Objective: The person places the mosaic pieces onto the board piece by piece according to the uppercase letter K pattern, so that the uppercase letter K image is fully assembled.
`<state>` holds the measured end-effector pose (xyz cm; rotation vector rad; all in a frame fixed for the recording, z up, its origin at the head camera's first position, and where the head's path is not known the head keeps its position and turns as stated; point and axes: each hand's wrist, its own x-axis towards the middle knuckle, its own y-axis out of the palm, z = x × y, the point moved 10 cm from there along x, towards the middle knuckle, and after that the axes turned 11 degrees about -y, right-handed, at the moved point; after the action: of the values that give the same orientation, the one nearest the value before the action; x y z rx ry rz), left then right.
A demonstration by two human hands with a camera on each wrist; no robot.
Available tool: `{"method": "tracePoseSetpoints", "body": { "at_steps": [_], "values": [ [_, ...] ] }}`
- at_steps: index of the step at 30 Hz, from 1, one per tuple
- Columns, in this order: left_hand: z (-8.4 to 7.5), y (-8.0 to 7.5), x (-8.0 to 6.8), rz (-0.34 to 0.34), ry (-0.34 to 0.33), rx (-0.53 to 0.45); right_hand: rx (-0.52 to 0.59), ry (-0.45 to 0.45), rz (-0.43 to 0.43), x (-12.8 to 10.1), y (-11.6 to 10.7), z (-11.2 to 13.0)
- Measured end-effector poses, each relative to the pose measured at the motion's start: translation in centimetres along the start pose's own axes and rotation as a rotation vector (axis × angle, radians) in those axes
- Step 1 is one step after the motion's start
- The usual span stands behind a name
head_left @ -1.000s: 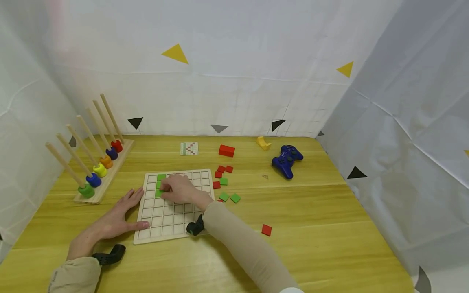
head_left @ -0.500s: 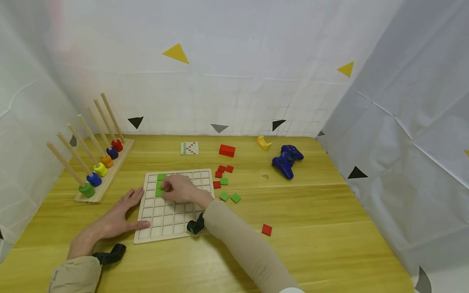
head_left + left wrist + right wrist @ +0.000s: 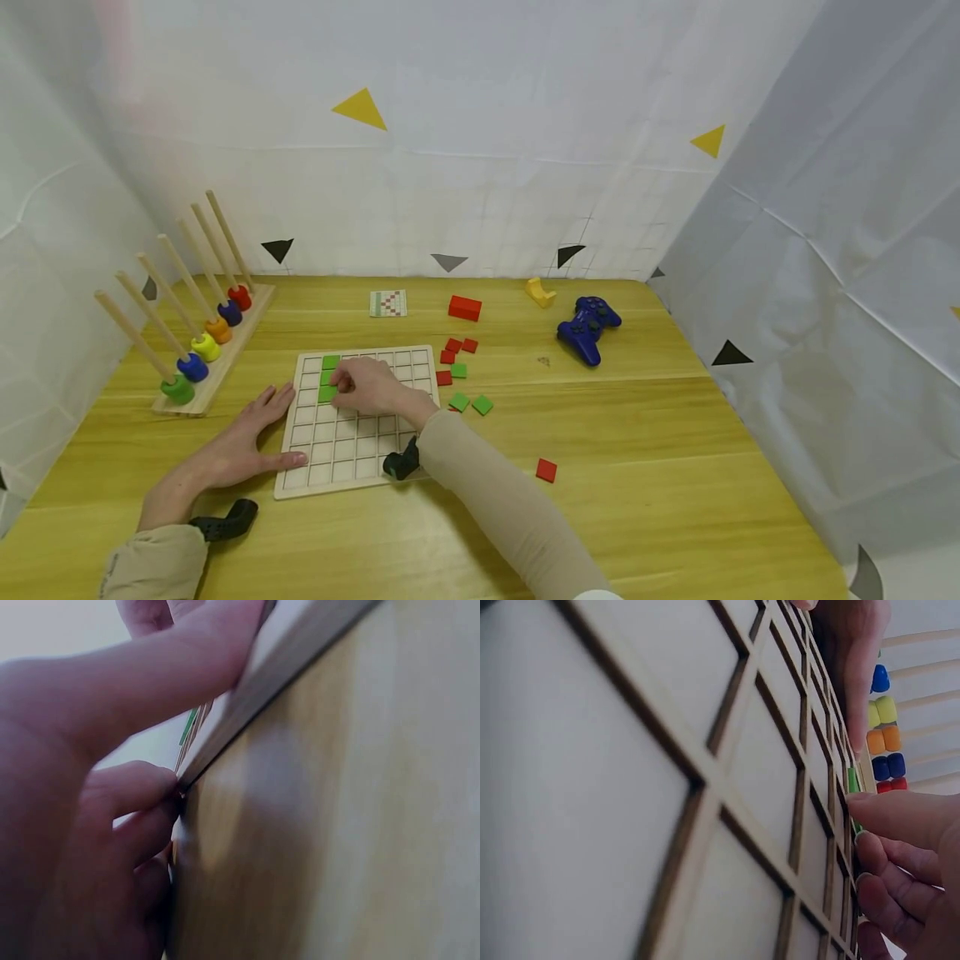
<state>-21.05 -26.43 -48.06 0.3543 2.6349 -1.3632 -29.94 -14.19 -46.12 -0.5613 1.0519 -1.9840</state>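
A pale wooden grid board (image 3: 322, 475) lies on the table, with a short column of green square tiles (image 3: 330, 363) near its left side. My right hand (image 3: 371, 387) is over the board, thumb and curled fingers pinching at a green tile (image 3: 853, 780) in that column; the fingers partly cover it. At the board's left edge rests my left hand (image 3: 232, 446), fingers spread, thumb on the board's lower left corner and fingertips by its upper left side. The left wrist view has the left thumb (image 3: 150, 682) against the board's edge.
Loose red tiles (image 3: 453, 344) and green tiles (image 3: 482, 405) lie right of the board, and one red tile (image 3: 546, 471) sits nearer. Behind are a pattern card (image 3: 387, 303), red block (image 3: 465, 308), yellow piece (image 3: 539, 292) and blue game controller (image 3: 588, 330). A peg stand (image 3: 225, 358) stands left.
Both hands hold nearly the same places. My right fingers shift only slightly at the green column, and the loose tiles lie as before.
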Motion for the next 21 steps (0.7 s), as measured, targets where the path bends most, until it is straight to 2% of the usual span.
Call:
{"method": "tracePoseSetpoints", "body": {
  "at_steps": [8,16,21],
  "values": [
    [0.2,0.3,0.0,0.012,-0.015,0.004,0.217,-0.021,-0.027,-1.1,-0.5,-0.6],
    [0.2,0.1,0.2,0.009,-0.013,-0.005,0.258,-0.065,-0.05,-3.9,-4.0,-0.8],
    [0.1,0.0,0.1,0.008,-0.001,-0.01,0.265,-0.081,-0.116,-6.3,-6.4,-2.0]
  ]
}}
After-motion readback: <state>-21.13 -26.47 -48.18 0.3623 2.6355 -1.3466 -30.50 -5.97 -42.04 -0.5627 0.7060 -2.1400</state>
